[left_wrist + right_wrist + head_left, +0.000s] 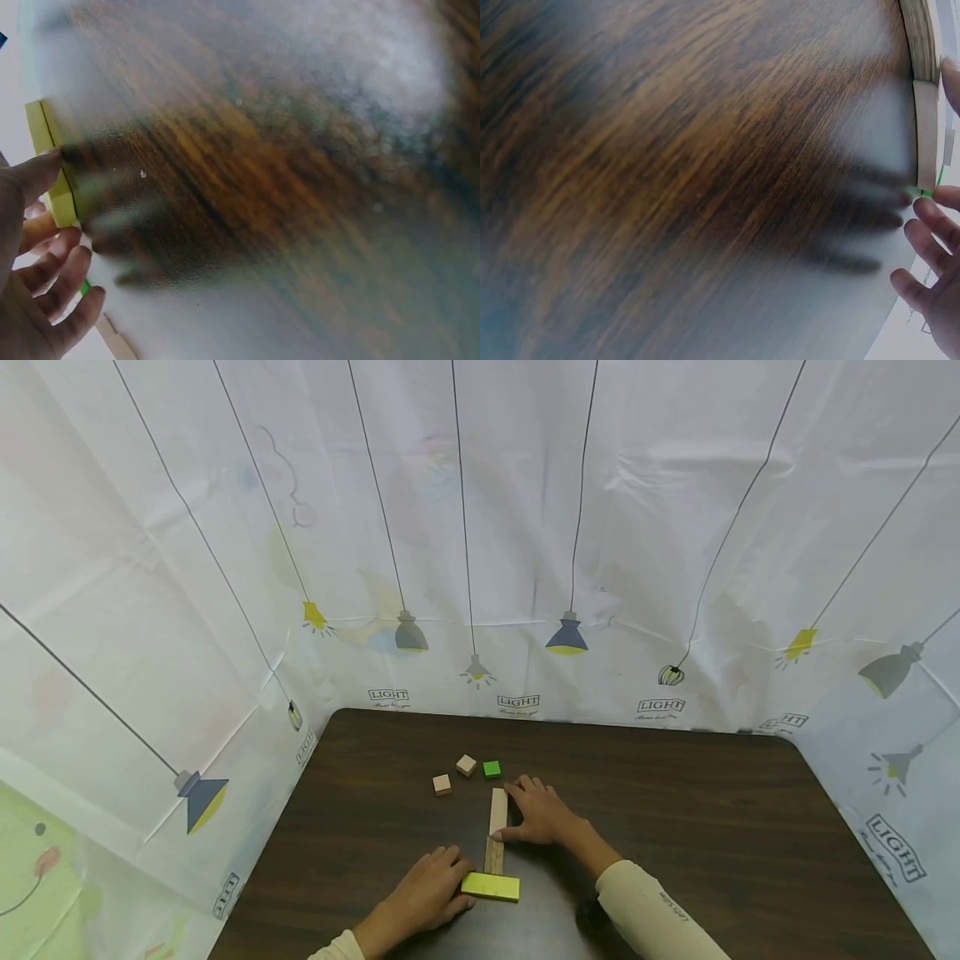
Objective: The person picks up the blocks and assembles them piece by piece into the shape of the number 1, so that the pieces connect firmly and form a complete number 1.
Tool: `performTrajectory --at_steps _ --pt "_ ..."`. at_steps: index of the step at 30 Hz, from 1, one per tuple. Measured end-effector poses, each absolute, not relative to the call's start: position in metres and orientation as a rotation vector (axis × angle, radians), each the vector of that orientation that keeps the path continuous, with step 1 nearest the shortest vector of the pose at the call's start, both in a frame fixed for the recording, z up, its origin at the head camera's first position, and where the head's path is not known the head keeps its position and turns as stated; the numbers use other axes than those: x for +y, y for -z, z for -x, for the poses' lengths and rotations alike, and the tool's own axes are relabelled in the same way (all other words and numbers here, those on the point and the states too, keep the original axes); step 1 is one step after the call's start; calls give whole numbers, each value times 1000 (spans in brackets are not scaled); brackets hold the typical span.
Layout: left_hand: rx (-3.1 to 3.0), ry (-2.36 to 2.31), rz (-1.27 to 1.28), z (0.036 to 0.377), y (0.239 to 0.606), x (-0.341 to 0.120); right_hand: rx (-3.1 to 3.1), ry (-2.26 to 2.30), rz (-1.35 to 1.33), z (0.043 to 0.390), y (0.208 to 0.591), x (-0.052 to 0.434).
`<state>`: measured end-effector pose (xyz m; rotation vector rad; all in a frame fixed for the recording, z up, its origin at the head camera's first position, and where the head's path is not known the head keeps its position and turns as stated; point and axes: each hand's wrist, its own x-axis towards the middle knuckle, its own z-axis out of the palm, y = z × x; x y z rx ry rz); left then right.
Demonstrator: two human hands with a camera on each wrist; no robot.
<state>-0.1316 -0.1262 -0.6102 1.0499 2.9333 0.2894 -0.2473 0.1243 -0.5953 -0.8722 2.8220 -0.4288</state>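
Observation:
My left hand (429,887) pinches the left end of a yellow rectangular block (491,887), which lies crosswise near the front of the table. In the left wrist view, the thumb is on one side of this yellow block (64,199) and the fingers are on the other. Beyond it, two wooden blocks run end to end away from me: a grainier one (494,857) nearer and a paler one (498,808) farther. My right hand (546,814) holds the paler block (926,131) lengthwise, thumb by the seam and index fingertip at the far end; the other fingers spread out.
Two small plain wooden cubes (442,785) and a small green block (491,769) sit farther back on the dark wooden table (675,802). A white printed curtain (510,527) hangs close behind the table and along its sides.

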Motion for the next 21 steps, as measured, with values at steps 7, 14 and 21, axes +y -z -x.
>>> performTrajectory --at_steps 7,14,21 --pt "2906 -265 -1042 132 607 -127 2808 422 845 246 593 127" --pt "2919 -255 -1059 132 606 -126 2813 439 840 248 592 129" --pt "2950 -250 -1078 131 608 -125 2819 450 834 253 586 130"
